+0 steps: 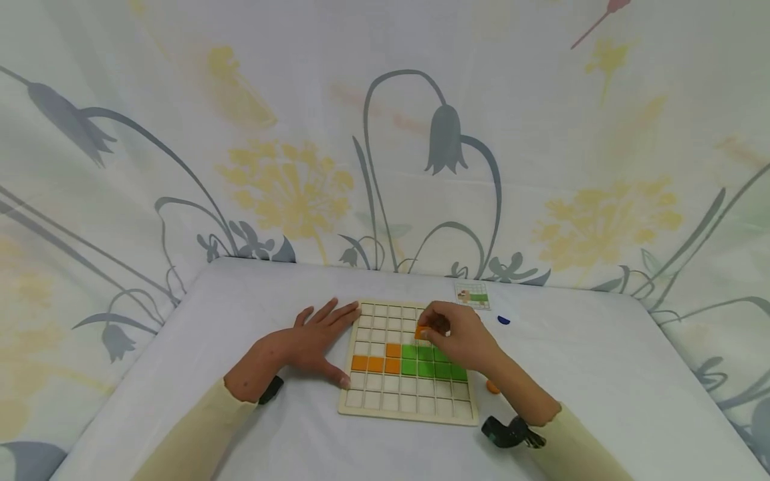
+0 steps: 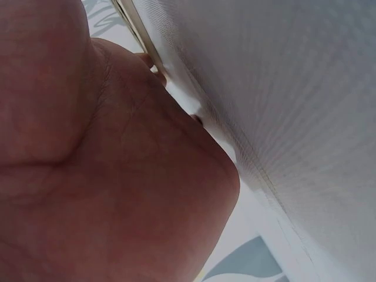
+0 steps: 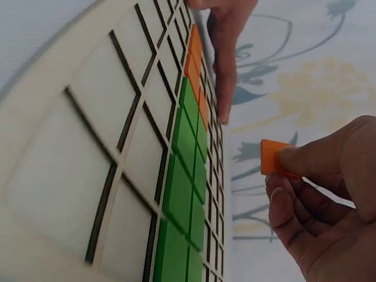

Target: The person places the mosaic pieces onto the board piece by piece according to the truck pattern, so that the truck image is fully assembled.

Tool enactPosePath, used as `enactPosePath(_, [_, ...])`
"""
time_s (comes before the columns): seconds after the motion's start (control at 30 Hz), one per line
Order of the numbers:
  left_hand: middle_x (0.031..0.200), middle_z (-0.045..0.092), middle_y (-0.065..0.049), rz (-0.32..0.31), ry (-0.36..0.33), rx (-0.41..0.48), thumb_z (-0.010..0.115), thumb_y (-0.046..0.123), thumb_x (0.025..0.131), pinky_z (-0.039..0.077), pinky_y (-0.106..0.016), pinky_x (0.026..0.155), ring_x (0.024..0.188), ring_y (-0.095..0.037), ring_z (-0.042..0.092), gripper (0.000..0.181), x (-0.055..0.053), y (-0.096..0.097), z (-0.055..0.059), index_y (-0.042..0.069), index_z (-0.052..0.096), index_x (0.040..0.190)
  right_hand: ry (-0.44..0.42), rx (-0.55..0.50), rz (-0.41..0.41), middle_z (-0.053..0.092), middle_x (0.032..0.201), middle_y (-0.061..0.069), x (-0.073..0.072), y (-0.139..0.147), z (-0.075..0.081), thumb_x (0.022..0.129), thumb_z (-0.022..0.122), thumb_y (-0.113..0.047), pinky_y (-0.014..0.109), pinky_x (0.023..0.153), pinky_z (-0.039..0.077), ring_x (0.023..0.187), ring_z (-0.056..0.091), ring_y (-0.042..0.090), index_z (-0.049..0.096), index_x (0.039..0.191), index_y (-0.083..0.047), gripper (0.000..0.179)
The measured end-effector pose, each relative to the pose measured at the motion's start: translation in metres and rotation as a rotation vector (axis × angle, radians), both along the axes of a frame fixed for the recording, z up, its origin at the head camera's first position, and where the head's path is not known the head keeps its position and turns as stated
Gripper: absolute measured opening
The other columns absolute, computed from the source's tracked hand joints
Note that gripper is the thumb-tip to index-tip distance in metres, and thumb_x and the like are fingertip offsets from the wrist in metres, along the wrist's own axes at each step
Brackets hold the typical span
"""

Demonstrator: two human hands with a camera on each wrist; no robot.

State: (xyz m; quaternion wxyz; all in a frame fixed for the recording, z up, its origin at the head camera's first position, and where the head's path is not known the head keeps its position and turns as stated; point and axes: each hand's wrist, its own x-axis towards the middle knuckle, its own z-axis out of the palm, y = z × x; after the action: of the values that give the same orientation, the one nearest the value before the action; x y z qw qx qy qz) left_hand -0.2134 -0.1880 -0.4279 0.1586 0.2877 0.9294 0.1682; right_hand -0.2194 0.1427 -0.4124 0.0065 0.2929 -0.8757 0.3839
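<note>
A cream grid board (image 1: pixel 409 415) lies flat on the white surface. Across its middle run green square tiles (image 1: pixel 426 369), with several orange tiles (image 1: pixel 375 364) to their left. My left hand (image 1: pixel 314 341) rests at the board's left edge, fingers spread, fingertips at the upper corner and thumb by the lower side. Over the upper right part of the board, my right hand (image 1: pixel 460 334) pinches an orange square tile (image 3: pixel 271 156) between thumb and fingers. In the right wrist view this tile is held up off the board. The left wrist view shows mostly palm (image 2: pixel 117 147).
A small picture card (image 1: pixel 472 294) lies behind the board, with a dark blue half-round piece (image 1: pixel 503 320) to its right. An orange piece (image 1: pixel 492 387) sits beside the board's right edge, partly under the right forearm. A floral-print cloth (image 1: pixel 385 133) hangs behind the surface.
</note>
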Motion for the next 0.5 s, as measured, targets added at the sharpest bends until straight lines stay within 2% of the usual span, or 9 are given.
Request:
enactPosePath(0.23, [0.180,0.006,-0.001,0.002,-0.006,-0.019,0.084,0.068,0.080,0.004,-0.070,0.124,0.165,-0.038,-0.002,0.127,0.000,0.002,-0.001,0.015,0.015,0.172,-0.054,0.013,0.001,0.071,0.090,-0.004,-0.025,-0.034,-0.014,0.098,0.075,-0.006,0.028,0.075,0.056,0.079,0.064,0.010,0.074,0.100,-0.011,0.006])
enactPosePath(0.4, [0.180,0.005,0.001,0.000,0.003,-0.039,0.083,0.071,0.079,0.004,-0.069,0.124,0.165,-0.036,-0.003,0.128,-0.001,0.003,-0.004,0.018,0.014,0.173,-0.060,0.046,0.006,0.071,0.089,-0.002,-0.031,-0.042,-0.020,0.097,0.075,-0.004,0.029,0.075,0.056,0.078,0.063,0.010,0.076,0.099,-0.006,0.003])
enactPosePath(0.5, [0.180,0.005,0.000,0.004,0.002,-0.040,0.083,0.071,0.079,0.004,-0.070,0.124,0.165,-0.037,-0.003,0.128,-0.002,0.002,-0.004,0.017,0.014,0.172,-0.053,0.069,0.008,0.071,0.088,-0.003,-0.030,-0.045,-0.022,0.095,0.076,-0.005,0.029,0.074,0.055,0.077,0.062,0.009,0.077,0.096,-0.008,0.003])
